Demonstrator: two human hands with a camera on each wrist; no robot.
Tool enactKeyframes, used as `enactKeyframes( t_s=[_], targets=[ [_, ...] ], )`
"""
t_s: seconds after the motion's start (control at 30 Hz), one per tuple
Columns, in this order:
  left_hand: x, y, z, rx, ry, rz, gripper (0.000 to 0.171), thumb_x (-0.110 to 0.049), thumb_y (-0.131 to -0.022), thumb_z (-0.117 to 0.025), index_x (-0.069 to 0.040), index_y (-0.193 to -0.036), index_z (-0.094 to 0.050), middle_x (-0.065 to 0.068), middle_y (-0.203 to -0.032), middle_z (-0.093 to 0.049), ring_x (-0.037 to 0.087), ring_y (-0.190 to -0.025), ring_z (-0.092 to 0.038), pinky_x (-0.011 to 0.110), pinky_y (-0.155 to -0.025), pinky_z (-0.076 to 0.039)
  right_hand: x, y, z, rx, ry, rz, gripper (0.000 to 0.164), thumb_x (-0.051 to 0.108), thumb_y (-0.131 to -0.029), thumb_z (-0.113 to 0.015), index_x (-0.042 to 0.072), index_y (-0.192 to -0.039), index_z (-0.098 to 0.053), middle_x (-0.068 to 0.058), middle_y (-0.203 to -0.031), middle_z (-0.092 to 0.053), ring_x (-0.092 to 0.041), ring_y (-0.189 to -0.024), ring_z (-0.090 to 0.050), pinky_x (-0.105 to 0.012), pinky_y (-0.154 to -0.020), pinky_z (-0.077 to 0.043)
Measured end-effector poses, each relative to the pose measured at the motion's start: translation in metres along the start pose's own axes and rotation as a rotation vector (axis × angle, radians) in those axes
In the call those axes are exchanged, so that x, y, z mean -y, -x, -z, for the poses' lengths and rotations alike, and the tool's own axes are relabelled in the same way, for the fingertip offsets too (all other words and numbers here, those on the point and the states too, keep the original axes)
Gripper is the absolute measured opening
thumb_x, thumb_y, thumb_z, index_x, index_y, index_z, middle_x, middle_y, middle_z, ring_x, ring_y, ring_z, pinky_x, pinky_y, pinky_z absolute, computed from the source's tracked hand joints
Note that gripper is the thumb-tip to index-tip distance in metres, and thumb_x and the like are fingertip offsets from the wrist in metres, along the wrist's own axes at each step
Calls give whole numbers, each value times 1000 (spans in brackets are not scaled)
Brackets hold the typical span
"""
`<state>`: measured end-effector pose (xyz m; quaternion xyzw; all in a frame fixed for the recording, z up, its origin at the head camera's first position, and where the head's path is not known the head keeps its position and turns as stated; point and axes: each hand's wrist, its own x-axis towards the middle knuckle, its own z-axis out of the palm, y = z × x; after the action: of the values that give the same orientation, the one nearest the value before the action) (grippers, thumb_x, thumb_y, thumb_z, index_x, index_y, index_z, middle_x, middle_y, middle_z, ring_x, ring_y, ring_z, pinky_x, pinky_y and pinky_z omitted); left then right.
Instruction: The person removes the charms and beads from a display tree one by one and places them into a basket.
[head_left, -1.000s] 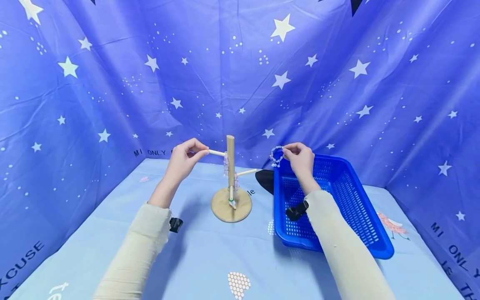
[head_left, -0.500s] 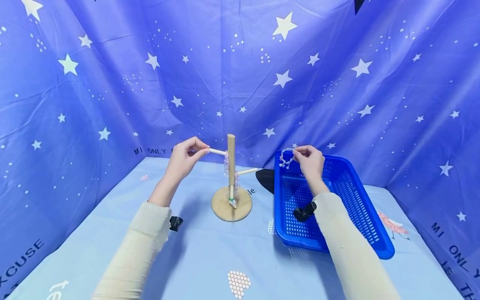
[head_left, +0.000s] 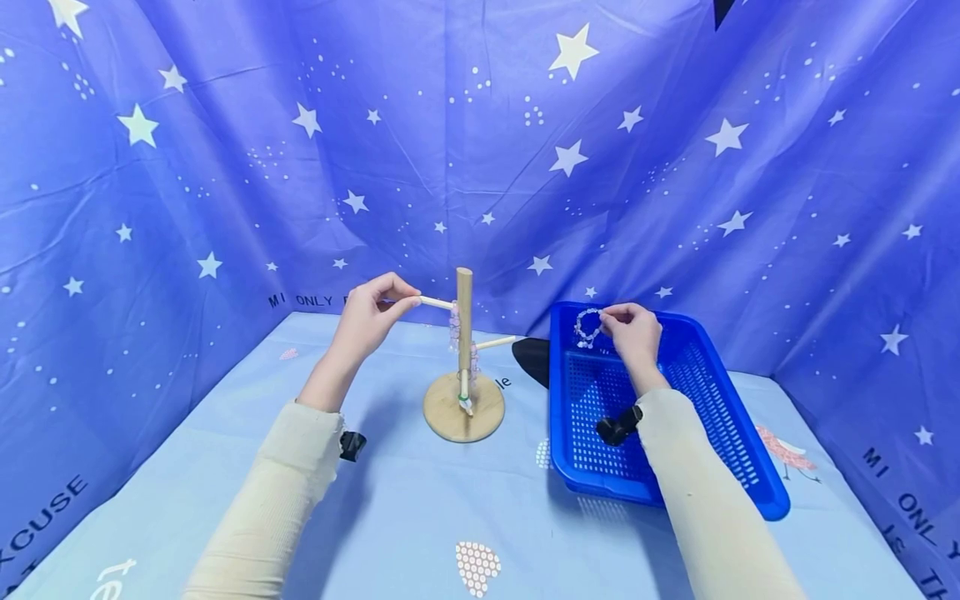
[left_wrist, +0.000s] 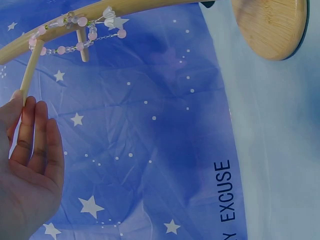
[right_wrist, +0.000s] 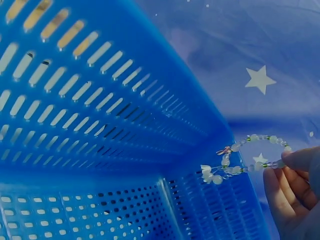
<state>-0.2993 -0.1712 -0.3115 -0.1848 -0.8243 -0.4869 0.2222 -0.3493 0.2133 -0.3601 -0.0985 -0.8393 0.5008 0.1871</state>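
Observation:
A wooden stand (head_left: 465,321) with a round base (head_left: 442,412) rises mid-table, with thin pegs on its post. My left hand (head_left: 369,315) pinches the tip of the upper left peg (head_left: 437,302) between thumb and fingers. A pink beaded bracelet (left_wrist: 61,50) hangs on that peg close to the post. Another pink bracelet (head_left: 474,362) hangs on the right peg (head_left: 497,342), and a bracelet with a green bead (head_left: 465,402) is on the front peg. Over the basket's far left part, my right hand (head_left: 633,335) pinches a pale beaded bracelet (right_wrist: 255,167) with dangling charms.
A blue perforated plastic basket (head_left: 557,417) stands right of the stand, under the right hand and forearm. Light blue printed cloth (head_left: 405,517) covers the table. Blue star-patterned fabric (head_left: 405,167) hangs behind and along both sides.
My right hand has moved right and down with the pale bracelet, from beside the basket's left rim to over the basket. The left hand keeps its pinch on the peg.

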Motion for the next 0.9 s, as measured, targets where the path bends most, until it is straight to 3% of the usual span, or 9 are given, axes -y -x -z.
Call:
enactKeyframes(
  t_s=[0.13,0.37,0.63,0.77,0.9],
  targets=[
    [0,0,0,0,-1,2,13,-15,-93,-71,-2,-97,-71,16,-97,-75,5,-79,-62,14,-70,-53,-5,-1,1,41,4,-56,21,13,-96,-67,-1,-111,-71,-17,-106,-73,-2,-73,-69,-32,-85,-60],
    [-1,0,0,3,-3,9,13,-15,-93,-70,-3,-97,-71,16,-98,-75,4,-80,-62,14,-71,-53,-16,-5,3,126,-1,-157,23,10,-95,-67,-4,-112,-70,10,-71,-64,5,-59,-62,-35,-86,-60],
    [0,-1,0,1,4,8,13,-15,-93,-71,-2,-97,-71,16,-98,-75,2,-80,-63,14,-72,-53,-29,-8,3,244,-39,-244,23,3,-95,-64,-9,-114,-67,2,-79,-67,2,-58,-64,-30,-82,-60],
    [0,-1,0,-3,4,4,13,-14,-93,-71,-2,-96,-71,16,-98,-76,1,-79,-63,14,-72,-53,-34,-10,2,251,-27,-257,21,2,-95,-63,-10,-112,-67,2,-76,-66,1,-58,-62,-26,-76,-61],
    [0,-1,0,-4,5,5,13,-14,-93,-71,-2,-96,-70,16,-98,-75,1,-79,-62,14,-71,-53,-38,-12,3,248,7,-263,22,3,-96,-62,-9,-114,-67,-2,-82,-68,0,-59,-63,-30,-82,-61]
  ],
)
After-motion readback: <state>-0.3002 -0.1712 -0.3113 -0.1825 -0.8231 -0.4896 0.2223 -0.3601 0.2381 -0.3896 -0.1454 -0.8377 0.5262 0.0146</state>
